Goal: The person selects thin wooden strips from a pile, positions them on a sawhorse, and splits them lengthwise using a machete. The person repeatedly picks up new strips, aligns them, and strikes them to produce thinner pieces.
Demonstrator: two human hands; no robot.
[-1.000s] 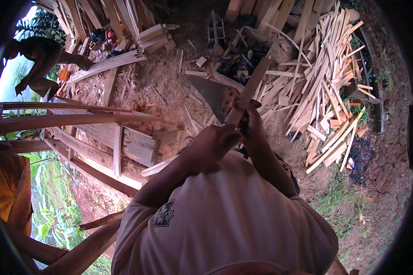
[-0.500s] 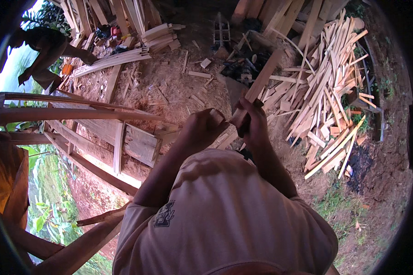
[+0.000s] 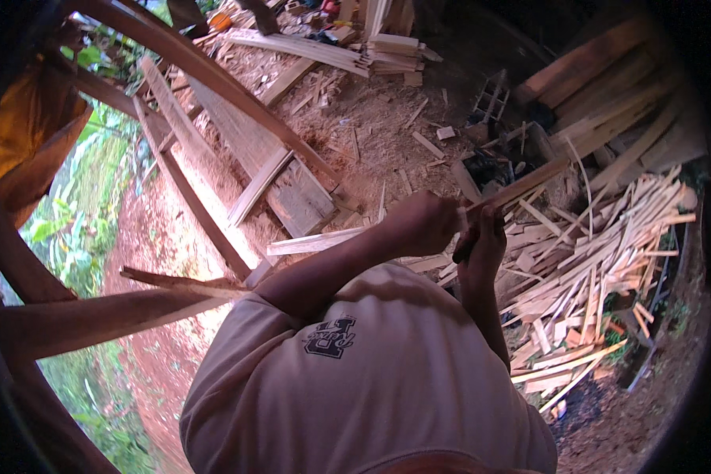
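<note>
A long, thin wooden strip (image 3: 521, 186) is held up in front of the person's chest, slanting upward and away to the right over the ground. Its near end disappears into both hands. The left hand (image 3: 423, 225) is clenched around the strip's lower end, knuckles up, with the bare forearm running back to the light short-sleeved shirt (image 3: 355, 371). The right hand (image 3: 482, 241) sits just beside it, touching the strip from below, its fingers (image 3: 490, 220) curled around the wood; something dark shows within that grip, but what it is cannot be told.

Below and to the right of the hands lies a broad heap of pale wood offcuts (image 3: 600, 261), thin slats lying crisscross on the bare earth. Beyond the strip's far end a dark tangle of objects (image 3: 490, 170) lies on the dirt, too unclear to identify. Further right, heavier planks (image 3: 608, 79) are stacked in shadow.

To the left of the hands a flat grey board (image 3: 292, 189) lies on the sawdust-strewn ground (image 3: 371, 126), and long curved timber beams (image 3: 205, 75) cross above it. Another stack of sawn boards (image 3: 347, 51) rests near the top edge. A rough beam (image 3: 95, 316) runs along the lower left, with green plants (image 3: 71, 229) beyond it and an orange cloth (image 3: 31, 126) hanging at the far left.
</note>
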